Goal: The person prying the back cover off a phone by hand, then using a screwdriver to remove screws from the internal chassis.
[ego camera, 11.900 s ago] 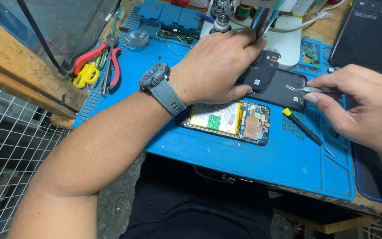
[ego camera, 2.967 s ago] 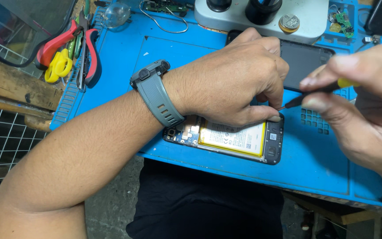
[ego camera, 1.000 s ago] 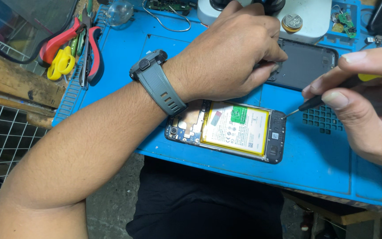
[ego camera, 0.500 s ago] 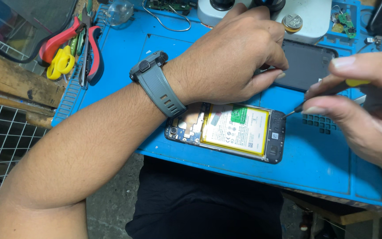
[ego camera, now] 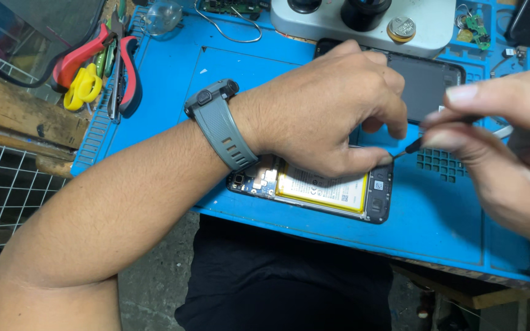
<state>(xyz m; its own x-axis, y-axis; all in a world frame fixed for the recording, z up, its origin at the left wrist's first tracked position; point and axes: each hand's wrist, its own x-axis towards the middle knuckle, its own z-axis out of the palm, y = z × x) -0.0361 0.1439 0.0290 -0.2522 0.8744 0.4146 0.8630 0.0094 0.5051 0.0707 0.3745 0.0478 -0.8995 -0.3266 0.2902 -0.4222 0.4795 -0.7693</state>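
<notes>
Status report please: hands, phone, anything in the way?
Left hand on opened phone. Right hand grips screwdriver, tip at phone. Nothing blocking.

An opened phone [ego camera: 332, 191] lies on a mat [ego camera: 449, 227] at the worktop's near edge, under the left hand [ego camera: 326, 107] — right hand [ego camera: 510, 153] to its right, pliers [ego camera: 102, 67] far left, microscope base [ego camera: 363, 18] behind.

Bare forearms, grey wristwatch [ego camera: 219, 122], seemingly dark trousers [ego camera: 277, 276]
</notes>
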